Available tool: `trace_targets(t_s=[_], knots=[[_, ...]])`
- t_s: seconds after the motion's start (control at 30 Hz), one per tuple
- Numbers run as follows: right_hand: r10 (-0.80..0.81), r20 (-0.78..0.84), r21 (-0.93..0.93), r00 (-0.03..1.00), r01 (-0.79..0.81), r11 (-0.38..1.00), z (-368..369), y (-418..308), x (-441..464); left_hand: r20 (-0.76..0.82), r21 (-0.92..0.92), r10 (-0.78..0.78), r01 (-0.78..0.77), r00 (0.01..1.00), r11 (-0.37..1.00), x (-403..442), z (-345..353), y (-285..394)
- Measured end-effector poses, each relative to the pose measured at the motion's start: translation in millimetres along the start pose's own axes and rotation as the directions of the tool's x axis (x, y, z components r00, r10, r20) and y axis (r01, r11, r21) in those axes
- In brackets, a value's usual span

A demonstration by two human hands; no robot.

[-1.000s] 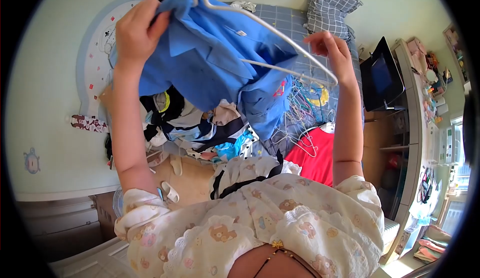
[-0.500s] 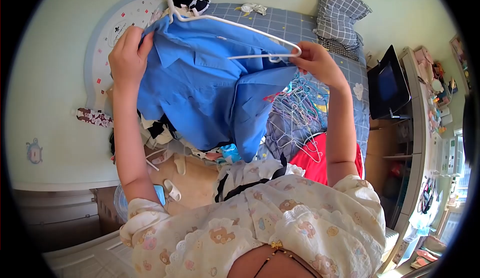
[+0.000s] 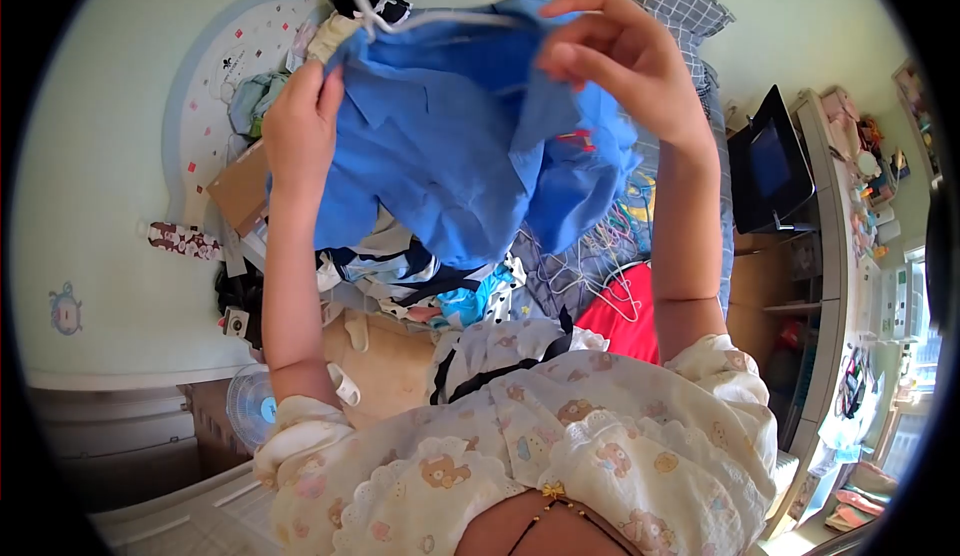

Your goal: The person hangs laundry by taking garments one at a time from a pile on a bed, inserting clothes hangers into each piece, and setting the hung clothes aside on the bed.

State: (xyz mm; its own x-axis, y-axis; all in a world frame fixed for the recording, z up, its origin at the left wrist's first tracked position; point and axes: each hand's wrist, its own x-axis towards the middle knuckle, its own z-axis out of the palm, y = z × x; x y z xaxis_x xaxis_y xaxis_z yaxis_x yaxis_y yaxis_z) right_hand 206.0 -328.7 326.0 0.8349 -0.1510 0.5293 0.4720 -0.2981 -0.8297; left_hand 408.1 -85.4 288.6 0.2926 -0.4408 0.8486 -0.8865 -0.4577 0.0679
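Observation:
A blue collared shirt (image 3: pixel 430 156) hangs spread in front of me, with a small red mark on its right part. A white clothes hanger (image 3: pixel 440 19) lies along its neck, its blurred hook rising at the upper left. Shirt cloth covers the hanger's right end. My left hand (image 3: pixel 303 121) is closed on the shirt's left shoulder, close below the hook. At the right shoulder, my right hand (image 3: pixel 630 71) pinches the shirt's edge between thumb and fingers, the index finger stretched along the top.
Behind the shirt is a bed with a checked pillow (image 3: pixel 680 1). Several tangled hangers (image 3: pixel 590 266) lie there beside a red cloth (image 3: pixel 620 321). Piled clothes (image 3: pixel 420 276) spread below the shirt. A cardboard box (image 3: pixel 240 191) and a fan (image 3: pixel 250 406) stand left; a monitor (image 3: pixel 775 161) stands right.
My right hand has moved up and left, from the hanger's bare right end to the shirt's shoulder. That end is now under the cloth. My left hand has shifted right.

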Motion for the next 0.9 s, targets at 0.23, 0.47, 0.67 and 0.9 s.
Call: trace_targets(t_s=[0.23, 0.47, 0.67, 0.9], knots=[[-0.451, 0.015, -0.831, 0.892, 0.262, 0.491, -10, -41, 14, -0.083, -0.252, -0.213, 0.186, 0.973, 0.950, 8, -3, 0], [-0.310, 0.175, -0.808, 0.935, 0.316, 0.497, -17, -19, 7, -0.053, -0.217, 0.022, -0.033, 0.998, 0.976, 18, -2, 20], [-0.314, -0.131, -0.759, 0.940, 0.108, 0.642, -32, 4, -15, 0.070, -0.267, 0.027, -0.007, 0.997, 0.964, 11, -11, 0], [-0.209, -0.121, -0.719, 0.970, 0.060, 0.693, -48, 7, -33, 0.099, -0.260, -0.008, 0.033, 0.995, 0.965, -8, 1, -17]])
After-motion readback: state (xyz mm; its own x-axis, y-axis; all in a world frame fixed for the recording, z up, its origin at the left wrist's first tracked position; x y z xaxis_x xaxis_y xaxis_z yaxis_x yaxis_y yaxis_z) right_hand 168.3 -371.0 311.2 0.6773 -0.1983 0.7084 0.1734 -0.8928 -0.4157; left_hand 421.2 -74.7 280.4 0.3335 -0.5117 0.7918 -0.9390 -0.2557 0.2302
